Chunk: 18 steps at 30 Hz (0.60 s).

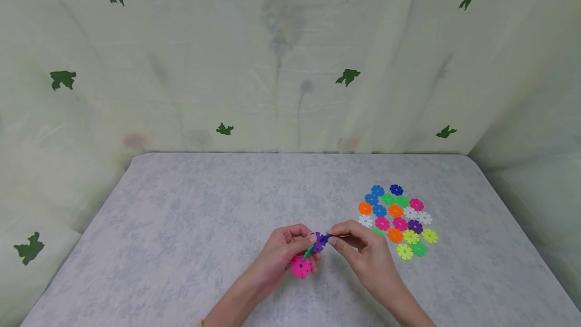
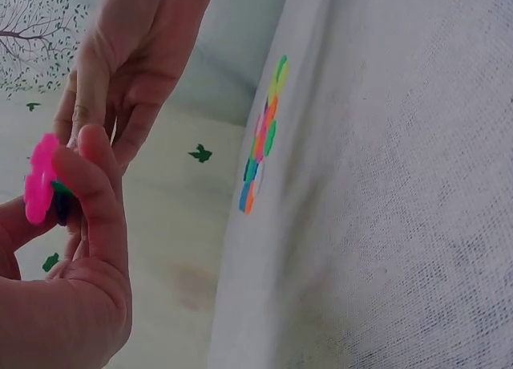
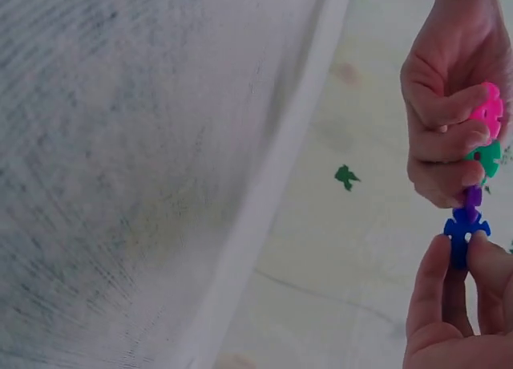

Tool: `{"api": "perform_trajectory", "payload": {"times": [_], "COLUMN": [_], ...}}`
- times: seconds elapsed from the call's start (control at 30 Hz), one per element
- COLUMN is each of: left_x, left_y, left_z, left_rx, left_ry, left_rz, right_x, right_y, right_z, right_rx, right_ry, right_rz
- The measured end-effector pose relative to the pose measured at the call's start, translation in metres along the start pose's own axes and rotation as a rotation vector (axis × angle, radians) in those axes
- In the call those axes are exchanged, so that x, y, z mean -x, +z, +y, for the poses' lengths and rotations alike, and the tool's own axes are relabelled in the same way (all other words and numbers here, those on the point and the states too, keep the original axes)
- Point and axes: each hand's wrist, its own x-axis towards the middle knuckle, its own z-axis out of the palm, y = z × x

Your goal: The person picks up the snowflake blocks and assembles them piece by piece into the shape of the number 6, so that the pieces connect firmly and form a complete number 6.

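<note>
A short chain of notched plastic discs hangs between both hands, above the near part of the table. My left hand point(image 1: 280, 252) pinches the chain, thumb and fingertips at the purple disc point(image 1: 320, 242). Below those fingers are a green disc point(image 3: 486, 157), seen almost edge-on from the head, and a pink disc point(image 1: 300, 268) at the chain's end. At the other end my right hand point(image 1: 369, 255) pinches a dark blue disc point(image 3: 458, 234) between thumb and fingers. In the right wrist view its notched edge meets the purple disc, the two standing crosswise.
To the right on the grey table point(image 1: 190, 226) lies a loose group of flat notched discs, among them an orange disc point(image 1: 365, 208), a yellow disc point(image 1: 429, 236) and a white disc point(image 1: 424, 217). A pale curtain point(image 1: 254, 64) with green leaf shapes rises behind the table.
</note>
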Motion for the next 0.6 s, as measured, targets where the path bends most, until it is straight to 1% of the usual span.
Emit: {"api": "perform_trajectory", "payload": {"times": [0.1, 0.17, 0.43, 0.6], "left_x": [0.0, 0.0, -0.002, -0.001], "left_y": [0.0, 0.0, -0.003, -0.006], "left_z": [0.0, 0.0, 0.001, 0.005], "left_rx": [-0.01, -0.019, -0.05, -0.053], "left_ry": [-0.008, -0.01, -0.001, 0.006], "left_rz": [-0.028, -0.03, 0.043, 0.071], "right_x": [-0.001, -0.001, -0.005, -0.008], "right_y": [-0.002, -0.003, -0.007, -0.019], "right_z": [0.0, 0.0, 0.0, -0.003], "right_rx": [-0.03, -0.033, 0.037, 0.112], "right_ry": [0.067, 0.101, 0.196, 0.257], "right_rz": [-0.027, -0.043, -0.057, -0.036]}}
